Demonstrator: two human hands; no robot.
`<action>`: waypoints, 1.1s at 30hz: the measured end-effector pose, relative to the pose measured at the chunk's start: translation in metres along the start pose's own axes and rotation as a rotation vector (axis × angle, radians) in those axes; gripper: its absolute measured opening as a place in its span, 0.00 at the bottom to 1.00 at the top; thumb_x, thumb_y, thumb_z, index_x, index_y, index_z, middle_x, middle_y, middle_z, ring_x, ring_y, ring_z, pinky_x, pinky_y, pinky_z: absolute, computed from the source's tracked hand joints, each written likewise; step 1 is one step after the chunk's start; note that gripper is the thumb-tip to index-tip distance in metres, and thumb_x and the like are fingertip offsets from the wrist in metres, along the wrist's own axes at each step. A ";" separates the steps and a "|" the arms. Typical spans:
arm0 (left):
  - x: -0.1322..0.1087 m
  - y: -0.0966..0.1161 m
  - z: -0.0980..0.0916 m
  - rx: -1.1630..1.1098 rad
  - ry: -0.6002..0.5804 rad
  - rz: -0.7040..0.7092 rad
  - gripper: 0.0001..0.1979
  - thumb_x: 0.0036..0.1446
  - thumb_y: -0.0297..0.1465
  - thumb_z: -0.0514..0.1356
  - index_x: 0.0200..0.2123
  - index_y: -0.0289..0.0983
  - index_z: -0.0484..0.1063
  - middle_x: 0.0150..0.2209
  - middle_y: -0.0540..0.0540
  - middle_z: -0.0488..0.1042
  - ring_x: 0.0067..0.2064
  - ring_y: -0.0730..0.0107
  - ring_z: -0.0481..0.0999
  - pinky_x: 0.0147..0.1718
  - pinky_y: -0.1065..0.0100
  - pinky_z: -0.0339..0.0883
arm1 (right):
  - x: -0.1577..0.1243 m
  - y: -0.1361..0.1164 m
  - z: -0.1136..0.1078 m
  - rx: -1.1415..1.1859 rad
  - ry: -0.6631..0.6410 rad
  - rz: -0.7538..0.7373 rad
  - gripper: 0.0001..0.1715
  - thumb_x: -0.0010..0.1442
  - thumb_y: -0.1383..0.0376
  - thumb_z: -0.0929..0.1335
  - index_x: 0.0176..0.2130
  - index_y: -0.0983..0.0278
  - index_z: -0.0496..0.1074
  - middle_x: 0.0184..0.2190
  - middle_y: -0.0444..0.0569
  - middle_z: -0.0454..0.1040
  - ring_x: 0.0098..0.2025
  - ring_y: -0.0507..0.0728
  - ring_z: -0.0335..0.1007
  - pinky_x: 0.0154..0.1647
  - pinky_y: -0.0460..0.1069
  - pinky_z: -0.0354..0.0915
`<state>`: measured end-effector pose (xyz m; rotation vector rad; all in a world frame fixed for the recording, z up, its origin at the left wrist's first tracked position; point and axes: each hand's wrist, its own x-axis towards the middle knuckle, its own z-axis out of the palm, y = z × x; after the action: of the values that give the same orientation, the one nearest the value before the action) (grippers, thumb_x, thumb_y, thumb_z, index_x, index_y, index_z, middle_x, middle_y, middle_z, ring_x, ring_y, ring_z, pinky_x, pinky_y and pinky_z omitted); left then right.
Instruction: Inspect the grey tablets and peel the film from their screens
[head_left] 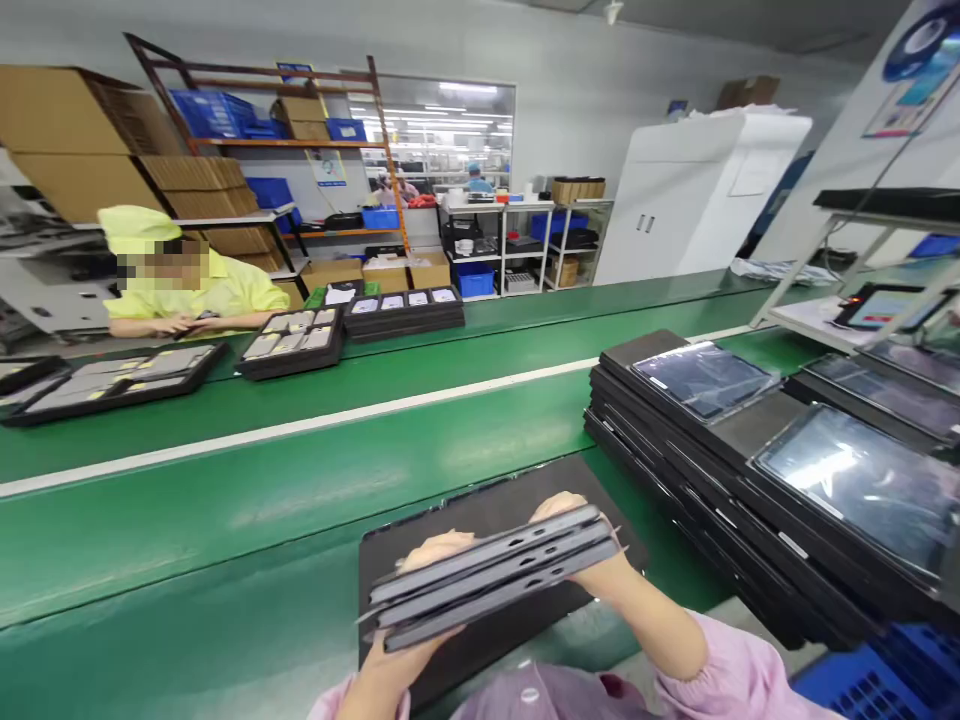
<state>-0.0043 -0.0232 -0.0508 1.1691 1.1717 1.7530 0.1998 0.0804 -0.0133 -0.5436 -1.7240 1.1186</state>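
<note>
A stack of three grey tablets is held edge-on above a black foam tray. My left hand grips the stack's left end, with fingers over the far side and the palm below. At the other end, my right hand is closed round the tablets. Thin clear film edges stick out at both ends of the stack. Dark cutouts show along the tablets' near edges. The tray beneath lies on the green work surface, partly hidden by my arms and the tablets.
To the right stands a tall pile of black trays bearing film-covered tablets. Across the green belt, a co-worker in yellow sits behind trays of grey devices. A blue crate is at the lower right.
</note>
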 end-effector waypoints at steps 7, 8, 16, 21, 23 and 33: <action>0.013 -0.014 -0.004 -0.055 0.010 0.139 0.06 0.51 0.38 0.65 0.34 0.48 0.79 0.35 0.48 0.80 0.42 0.58 0.77 0.48 0.55 0.69 | 0.003 -0.009 -0.006 -0.188 -0.072 -0.194 0.16 0.59 0.51 0.64 0.36 0.61 0.67 0.29 0.51 0.74 0.31 0.57 0.74 0.32 0.51 0.70; 0.013 -0.016 -0.005 -0.063 0.008 0.139 0.07 0.50 0.39 0.65 0.35 0.48 0.79 0.35 0.48 0.80 0.43 0.59 0.77 0.48 0.55 0.69 | 0.002 -0.009 -0.006 -0.194 -0.065 -0.218 0.15 0.59 0.52 0.64 0.36 0.61 0.67 0.29 0.50 0.74 0.31 0.57 0.74 0.31 0.51 0.70; 0.005 -0.025 -0.009 -0.078 0.000 0.061 0.09 0.47 0.37 0.67 0.34 0.44 0.78 0.40 0.47 0.79 0.46 0.58 0.77 0.49 0.53 0.69 | -0.002 -0.009 -0.005 -0.273 -0.056 -0.353 0.08 0.58 0.61 0.66 0.39 0.60 0.66 0.30 0.49 0.75 0.32 0.57 0.73 0.32 0.51 0.70; 0.002 -0.021 -0.005 -0.032 -0.004 0.082 0.08 0.51 0.36 0.65 0.36 0.44 0.77 0.40 0.47 0.79 0.47 0.60 0.76 0.50 0.55 0.68 | -0.004 -0.009 -0.008 -0.227 -0.085 -0.304 0.08 0.59 0.61 0.65 0.39 0.61 0.68 0.31 0.51 0.75 0.33 0.57 0.73 0.33 0.52 0.70; -0.002 -0.010 0.000 0.040 -0.009 0.103 0.09 0.53 0.38 0.63 0.37 0.43 0.77 0.42 0.46 0.79 0.49 0.59 0.75 0.52 0.55 0.66 | -0.006 -0.001 -0.013 -0.152 -0.087 -0.186 0.10 0.60 0.58 0.65 0.37 0.61 0.69 0.31 0.51 0.76 0.34 0.58 0.73 0.35 0.53 0.70; -0.009 0.081 0.066 0.539 -0.012 -0.013 0.18 0.39 0.28 0.68 0.39 0.39 0.77 0.35 0.46 0.80 0.34 0.61 0.79 0.40 0.64 0.74 | -0.017 0.047 0.000 0.390 0.052 0.346 0.25 0.40 0.46 0.76 0.32 0.60 0.71 0.29 0.48 0.76 0.30 0.60 0.72 0.33 0.53 0.69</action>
<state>0.0544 -0.0392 0.0346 1.4647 1.7033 1.4538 0.2012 0.0902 -0.0626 -0.6291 -1.3462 1.6257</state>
